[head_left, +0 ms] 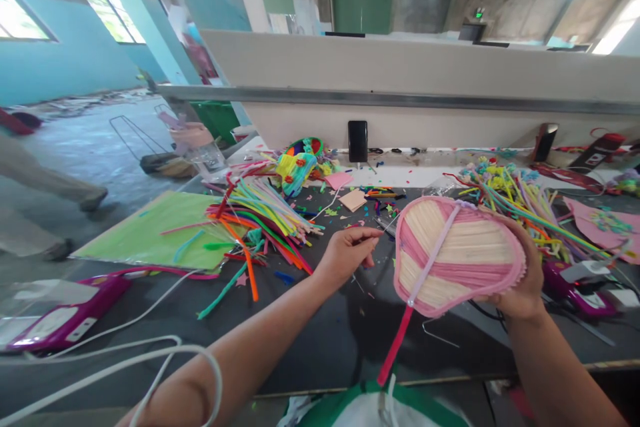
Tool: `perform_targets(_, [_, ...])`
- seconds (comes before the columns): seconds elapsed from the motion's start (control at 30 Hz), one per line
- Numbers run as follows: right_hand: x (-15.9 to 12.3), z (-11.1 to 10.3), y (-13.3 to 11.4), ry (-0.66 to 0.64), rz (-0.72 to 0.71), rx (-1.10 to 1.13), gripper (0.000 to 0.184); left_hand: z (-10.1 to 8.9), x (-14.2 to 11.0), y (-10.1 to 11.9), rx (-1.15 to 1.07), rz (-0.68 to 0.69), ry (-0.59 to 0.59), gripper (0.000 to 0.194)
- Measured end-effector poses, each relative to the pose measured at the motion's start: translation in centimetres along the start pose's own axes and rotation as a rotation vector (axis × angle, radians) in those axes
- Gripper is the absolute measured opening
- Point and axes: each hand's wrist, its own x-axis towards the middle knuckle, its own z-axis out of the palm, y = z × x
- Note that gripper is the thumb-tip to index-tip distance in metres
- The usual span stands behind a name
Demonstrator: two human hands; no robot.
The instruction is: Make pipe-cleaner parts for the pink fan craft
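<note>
At my view's four o'clock, my right hand (526, 290) is clasping a pink-and-cream pad (480, 250) by its three-o'clock edge above the surface (320, 357); a red strip (396, 345) is hanging at its seven. At its nine, my left hand (350, 251), fingertips together, is pinching a thread (391, 223); coloured stems (270, 210) are lying beyond.

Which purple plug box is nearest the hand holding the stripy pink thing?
The purple power strip beside the right hand; the other purple one lies far left.
</note>
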Motion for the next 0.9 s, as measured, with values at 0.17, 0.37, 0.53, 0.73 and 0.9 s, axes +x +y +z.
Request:
perform_targets(0.17, [0.0, -0.1, -0.2, -0.023, 0.020, -0.001, 0.100, -0.2, 0.3, 0.3, 0.002, -0.023, 0.026, 0.029])
perform_targets(0.37, [-0.1, -0.1, -0.3, -0.045, 0.002, 0.068, 0.097, -0.5, 0.4, 0.2, 0.037, -0.019, 0.011, 0.028])
perform_targets(0.53, [-0.2, -0.1, -0.3, -0.025, 0.037, 0.092, 0.098, -0.6, 0.2, 0.0, 0.071, -0.038, -0.017, 0.031])
perform_targets(0.73, [-0.4, -0.4, -0.4, -0.058, 0.056, 0.139, 0.101, -1.0, 0.3, 0.4, 0.137, -0.036, -0.036, 0.032])
perform_targets(0.9, [-0.7, -0.5, -0.6, -0.108, 0.015, 0.098, 0.099, -1.7, 0.2, 1.2, 0.205, -0.003, 0.022, 0.029])
